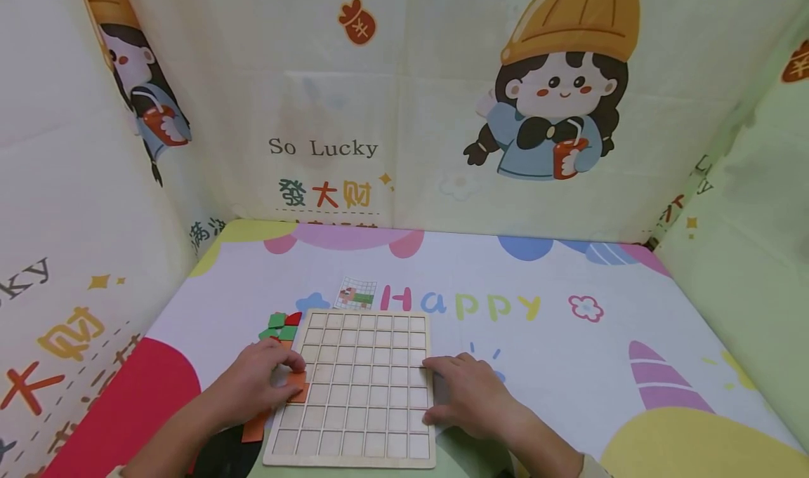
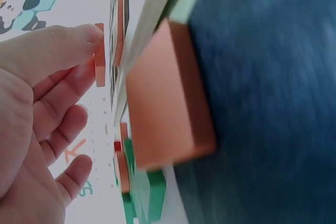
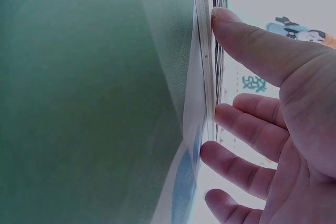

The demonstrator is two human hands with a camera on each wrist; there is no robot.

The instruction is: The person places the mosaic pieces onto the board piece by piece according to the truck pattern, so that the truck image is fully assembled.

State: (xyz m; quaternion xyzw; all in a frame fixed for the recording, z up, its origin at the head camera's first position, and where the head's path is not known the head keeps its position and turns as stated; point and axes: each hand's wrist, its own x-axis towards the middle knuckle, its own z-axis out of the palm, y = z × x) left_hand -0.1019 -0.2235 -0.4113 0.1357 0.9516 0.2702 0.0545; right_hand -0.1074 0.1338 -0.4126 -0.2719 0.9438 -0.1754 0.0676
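A wooden grid board (image 1: 350, 459) with rows of square cells lies flat on the table. At its left edge my left hand (image 1: 255, 380) pinches a thin orange tile (image 2: 100, 72) between thumb and forefinger, the other fingers loosely bent. Just beyond the held tile, the left wrist view shows another orange piece (image 2: 119, 32) by the board. On the opposite side my right hand (image 1: 470, 394) rests its thumb and fingertips against the board's right edge, fingers spread and relaxed. That contact also shows on the board's edge (image 3: 206, 56) in the right wrist view.
Green tiles (image 1: 277, 320) and a red piece (image 1: 293, 319) lie in a cluster left of the board. More orange pieces (image 1: 253, 430) lie nearer me, partly behind the left arm. A small printed pattern card (image 1: 355, 293) sits beyond the board. Printed cloth walls (image 1: 430, 113) enclose the table.
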